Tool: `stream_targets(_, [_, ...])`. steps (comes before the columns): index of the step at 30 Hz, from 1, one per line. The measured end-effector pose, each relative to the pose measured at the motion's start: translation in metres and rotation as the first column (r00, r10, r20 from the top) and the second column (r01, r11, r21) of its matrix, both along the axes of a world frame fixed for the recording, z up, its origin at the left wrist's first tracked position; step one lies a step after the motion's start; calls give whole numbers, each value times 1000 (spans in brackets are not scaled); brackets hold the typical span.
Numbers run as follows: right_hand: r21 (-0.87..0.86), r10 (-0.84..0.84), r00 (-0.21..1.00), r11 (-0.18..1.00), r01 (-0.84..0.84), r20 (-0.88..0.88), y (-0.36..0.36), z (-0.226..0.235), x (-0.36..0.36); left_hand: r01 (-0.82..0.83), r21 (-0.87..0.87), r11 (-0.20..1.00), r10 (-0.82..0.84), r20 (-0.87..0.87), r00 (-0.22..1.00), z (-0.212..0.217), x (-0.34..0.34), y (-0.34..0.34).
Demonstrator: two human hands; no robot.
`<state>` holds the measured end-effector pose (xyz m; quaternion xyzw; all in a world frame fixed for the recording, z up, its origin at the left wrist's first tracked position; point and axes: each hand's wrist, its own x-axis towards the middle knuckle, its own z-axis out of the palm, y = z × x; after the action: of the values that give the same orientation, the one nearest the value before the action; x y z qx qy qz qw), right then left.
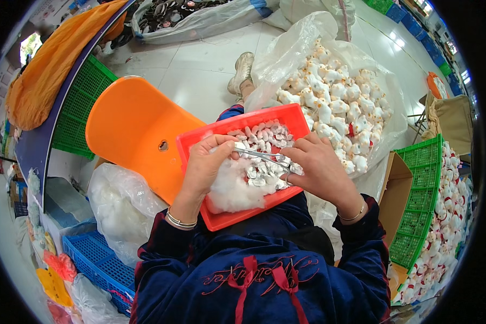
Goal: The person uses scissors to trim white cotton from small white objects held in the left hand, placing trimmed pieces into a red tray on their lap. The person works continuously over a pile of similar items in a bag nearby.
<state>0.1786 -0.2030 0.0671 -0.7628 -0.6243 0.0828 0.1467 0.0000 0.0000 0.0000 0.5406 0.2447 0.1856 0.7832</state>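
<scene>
My right hand (321, 167) holds metal scissor-handled forceps (259, 154), a finger ring showing below the fingers. Their tips reach left to the pinched fingers of my left hand (208, 162); what these fingers hold is mostly hidden. Under both hands a red plastic tray (221, 221) rests tilted on my lap. Small white fabric pieces (262, 135) fill its far part, and more lie beneath the forceps. A fluffy heap of white stuffing (235, 189) sits in the near left of the tray, beside my left wrist.
An orange chair (135, 129) stands at the left, near a clear bag of stuffing (121, 205) and a blue crate (100, 259). Ahead right, an open plastic bag holds many white plush toys (335, 102). A cardboard box (395, 186) and green crate (418, 200) stand right.
</scene>
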Motion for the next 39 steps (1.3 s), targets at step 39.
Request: stream_targets(39, [206,90,344,926,317,-935,53,-71,-14,39,17,999,-40,9,999,-6,7,-22])
